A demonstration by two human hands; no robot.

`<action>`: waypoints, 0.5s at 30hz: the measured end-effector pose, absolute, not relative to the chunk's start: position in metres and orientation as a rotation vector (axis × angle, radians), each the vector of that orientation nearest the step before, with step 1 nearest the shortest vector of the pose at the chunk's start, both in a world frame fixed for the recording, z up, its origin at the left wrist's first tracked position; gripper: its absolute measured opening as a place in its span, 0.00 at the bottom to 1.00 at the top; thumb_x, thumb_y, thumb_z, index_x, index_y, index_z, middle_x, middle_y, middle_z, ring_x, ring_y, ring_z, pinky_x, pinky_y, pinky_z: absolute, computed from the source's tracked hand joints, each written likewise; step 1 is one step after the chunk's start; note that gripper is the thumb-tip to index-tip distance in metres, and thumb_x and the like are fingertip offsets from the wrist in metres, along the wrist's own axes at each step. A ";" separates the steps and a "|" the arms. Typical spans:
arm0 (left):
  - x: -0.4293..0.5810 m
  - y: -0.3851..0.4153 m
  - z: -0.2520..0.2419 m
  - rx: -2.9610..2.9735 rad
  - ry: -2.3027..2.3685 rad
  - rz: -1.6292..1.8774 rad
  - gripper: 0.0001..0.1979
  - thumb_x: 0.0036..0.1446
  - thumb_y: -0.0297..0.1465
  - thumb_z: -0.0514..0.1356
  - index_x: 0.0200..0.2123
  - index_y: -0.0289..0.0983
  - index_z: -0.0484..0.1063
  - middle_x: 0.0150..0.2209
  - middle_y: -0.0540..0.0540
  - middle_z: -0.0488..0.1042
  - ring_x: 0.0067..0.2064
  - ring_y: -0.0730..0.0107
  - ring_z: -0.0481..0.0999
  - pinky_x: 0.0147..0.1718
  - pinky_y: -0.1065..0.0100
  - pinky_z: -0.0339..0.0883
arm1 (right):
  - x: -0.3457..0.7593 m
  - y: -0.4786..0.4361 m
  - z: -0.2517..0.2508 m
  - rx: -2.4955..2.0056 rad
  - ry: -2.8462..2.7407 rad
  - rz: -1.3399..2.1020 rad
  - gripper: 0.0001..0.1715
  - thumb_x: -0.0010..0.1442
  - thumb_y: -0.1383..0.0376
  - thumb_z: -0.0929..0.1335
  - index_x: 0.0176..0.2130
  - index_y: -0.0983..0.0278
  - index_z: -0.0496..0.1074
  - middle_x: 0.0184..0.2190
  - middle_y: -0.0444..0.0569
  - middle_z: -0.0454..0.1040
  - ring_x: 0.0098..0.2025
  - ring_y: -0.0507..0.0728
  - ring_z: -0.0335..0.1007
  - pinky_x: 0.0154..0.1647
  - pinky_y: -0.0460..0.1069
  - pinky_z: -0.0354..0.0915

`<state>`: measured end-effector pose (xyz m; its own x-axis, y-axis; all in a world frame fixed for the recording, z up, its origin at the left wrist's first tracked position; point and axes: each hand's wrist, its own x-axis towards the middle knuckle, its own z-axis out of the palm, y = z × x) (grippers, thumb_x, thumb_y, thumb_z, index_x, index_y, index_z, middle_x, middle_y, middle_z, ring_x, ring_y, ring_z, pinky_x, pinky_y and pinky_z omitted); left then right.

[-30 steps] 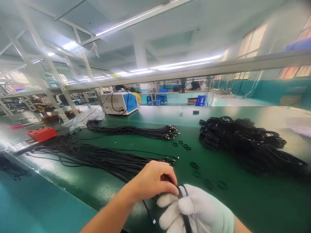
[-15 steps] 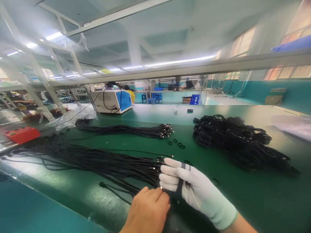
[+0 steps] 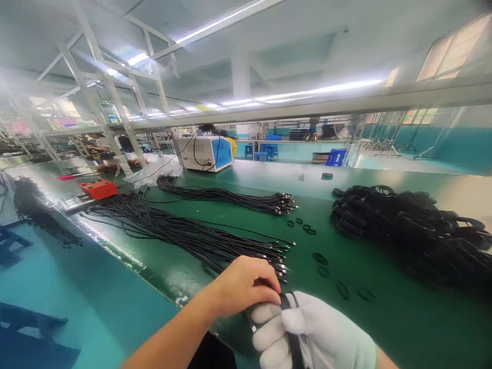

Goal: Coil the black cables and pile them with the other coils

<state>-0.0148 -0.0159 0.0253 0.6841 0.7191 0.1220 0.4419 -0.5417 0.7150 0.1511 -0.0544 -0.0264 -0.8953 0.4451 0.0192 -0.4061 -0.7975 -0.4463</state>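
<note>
My right hand (image 3: 326, 328), in a white glove, is closed around a coiled black cable (image 3: 295, 346) near the front edge of the table. A small pale connector end shows by its curled fingers. My bare left hand (image 3: 246, 284) reaches over from the left, its thumb and fingers pinched at the top of that coil; the fingertips are partly hidden. Just beyond the left hand lies a bundle of straight black cables (image 3: 184, 230), their metal ends pointing right. Small black rings (image 3: 307, 229) and larger loops (image 3: 343, 290) are scattered on the green tabletop.
A big heap of coiled black cables (image 3: 407, 225) covers the right side. Another cable bundle (image 3: 230, 197) lies farther back. Behind it stand a white and blue machine (image 3: 205, 154) and clear plastic (image 3: 157, 171). A red box (image 3: 99, 189) sits left; a metal shelf beam crosses above.
My right hand has gone from spread fingers to closed around the coil, and moved lower. My left hand has risen to the coil's top. The view has turned left.
</note>
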 end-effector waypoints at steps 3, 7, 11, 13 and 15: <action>-0.010 -0.008 0.007 1.918 0.897 0.629 0.08 0.53 0.29 0.58 0.32 0.33 0.77 0.30 0.47 0.76 0.34 0.70 0.73 0.33 0.73 0.65 | 0.147 -0.053 -0.022 -0.057 -0.587 2.585 0.24 0.42 0.68 0.75 0.28 0.64 0.55 0.23 0.38 0.44 0.24 0.46 0.42 0.27 0.44 0.43; -0.009 -0.002 -0.005 2.059 1.053 0.596 0.13 0.58 0.28 0.50 0.31 0.35 0.75 0.31 0.49 0.76 0.34 0.70 0.72 0.33 0.73 0.64 | 0.152 -0.044 -0.014 -0.108 -0.667 2.270 0.24 0.44 0.63 0.75 0.37 0.65 0.62 0.24 0.38 0.45 0.25 0.47 0.44 0.29 0.47 0.46; -0.005 -0.012 -0.014 2.262 1.356 0.503 0.14 0.60 0.27 0.47 0.30 0.39 0.72 0.29 0.51 0.74 0.32 0.70 0.72 0.29 0.73 0.61 | 0.167 -0.030 -0.014 -0.180 -0.591 1.964 0.19 0.51 0.64 0.72 0.42 0.66 0.66 0.26 0.41 0.54 0.28 0.49 0.52 0.34 0.49 0.55; 0.001 -0.024 -0.019 2.373 1.539 0.421 0.14 0.61 0.27 0.46 0.33 0.40 0.71 0.31 0.50 0.75 0.31 0.68 0.73 0.27 0.72 0.59 | 0.175 -0.024 -0.017 -0.302 -0.572 1.889 0.16 0.53 0.64 0.71 0.42 0.65 0.68 0.29 0.43 0.60 0.31 0.51 0.57 0.40 0.52 0.58; 0.010 -0.036 -0.023 2.508 1.673 0.374 0.13 0.60 0.25 0.48 0.35 0.41 0.71 0.31 0.49 0.76 0.30 0.67 0.74 0.26 0.71 0.57 | 0.179 -0.019 -0.021 -0.418 -0.581 1.835 0.17 0.52 0.63 0.71 0.42 0.64 0.69 0.32 0.46 0.65 0.34 0.53 0.61 0.43 0.54 0.59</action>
